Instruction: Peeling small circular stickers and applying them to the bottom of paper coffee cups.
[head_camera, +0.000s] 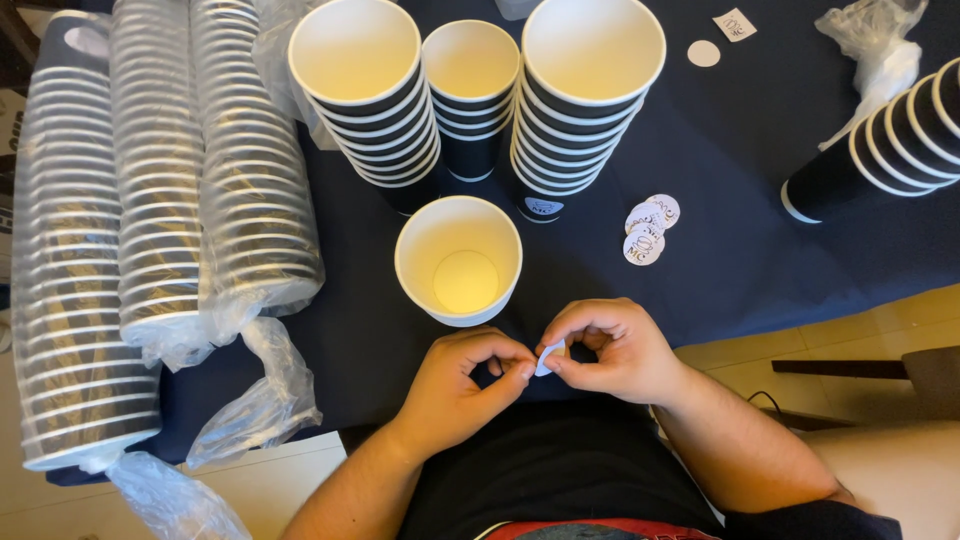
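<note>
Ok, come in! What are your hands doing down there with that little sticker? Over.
Left hand and right hand both pinching small white sticker. Single open cup just beyond the hands, empty. Loose stickers right of it. Nothing in the way.

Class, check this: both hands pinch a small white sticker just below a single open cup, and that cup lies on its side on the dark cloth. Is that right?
Not quite. The head view shows the cup standing upright, mouth up, on the cloth. The rest holds: the left hand and right hand pinch the sticker just below it.
</note>
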